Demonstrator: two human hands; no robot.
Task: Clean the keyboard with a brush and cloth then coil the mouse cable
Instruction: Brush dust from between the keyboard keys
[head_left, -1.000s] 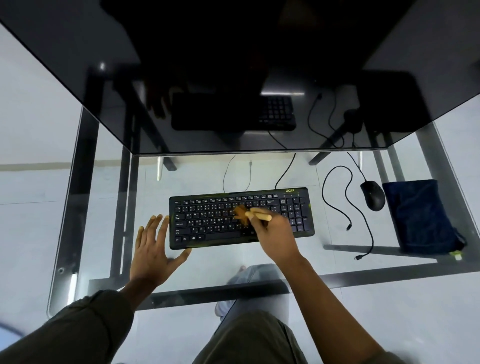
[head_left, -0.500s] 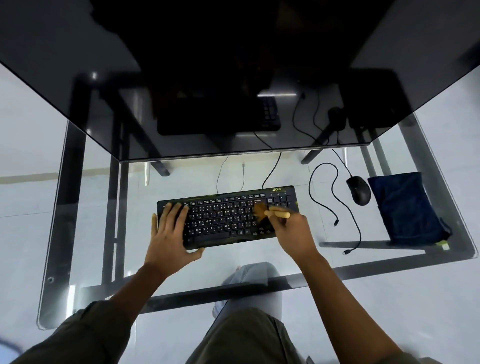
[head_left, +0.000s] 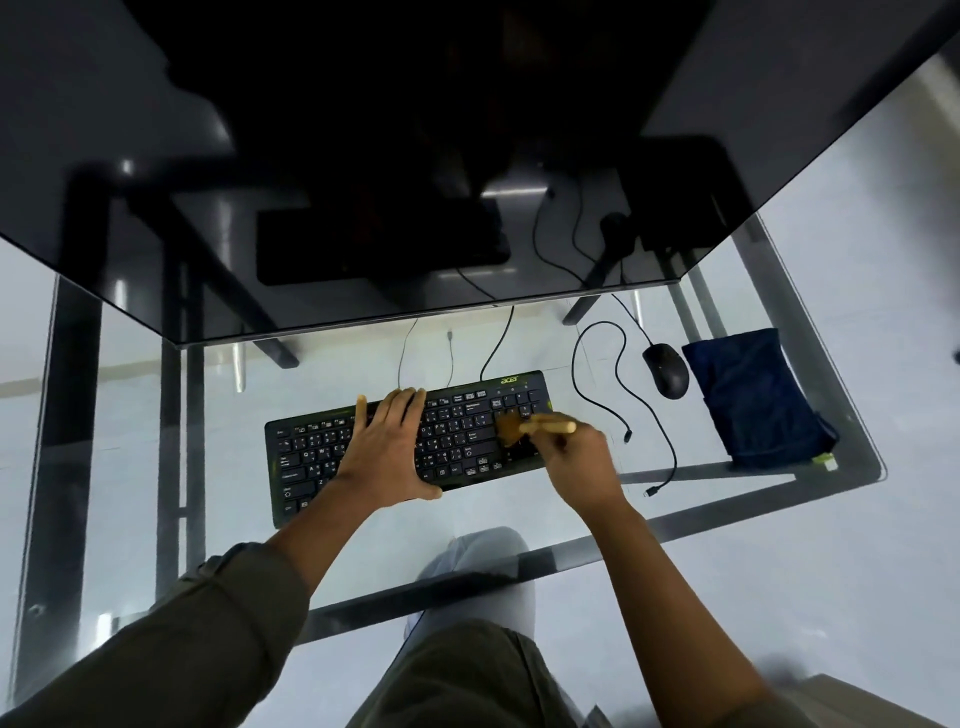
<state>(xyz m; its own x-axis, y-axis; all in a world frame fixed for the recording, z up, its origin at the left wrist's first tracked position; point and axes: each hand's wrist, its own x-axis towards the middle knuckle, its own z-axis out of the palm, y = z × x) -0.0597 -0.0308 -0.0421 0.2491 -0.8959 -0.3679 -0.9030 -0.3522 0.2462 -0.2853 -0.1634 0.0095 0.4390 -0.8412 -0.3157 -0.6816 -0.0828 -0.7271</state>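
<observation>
A black keyboard (head_left: 457, 441) lies slightly skewed on the glass desk (head_left: 779, 483). My left hand (head_left: 387, 449) rests flat on its middle keys, fingers spread, thumb hooked over the near edge. My right hand (head_left: 582, 462) holds a small wooden-handled brush (head_left: 524, 428), whose brown bristles touch the keys near the numeric pad at the right end. To the right lies a black mouse (head_left: 666, 370); its loose cable (head_left: 618, 410) snakes over the glass to a free plug. A dark blue cloth (head_left: 753, 400) lies folded at the far right.
A large dark monitor (head_left: 415, 156) overhangs the back of the desk, and it reflects the keyboard and cables. The keyboard's cable (head_left: 496, 340) runs back under it. The desk's metal frame and my legs show through the glass.
My left hand moved from the glass beside the keyboard onto its left end, then to its middle. The brush shifted right toward the numeric pad, and the keyboard now sits skewed.
</observation>
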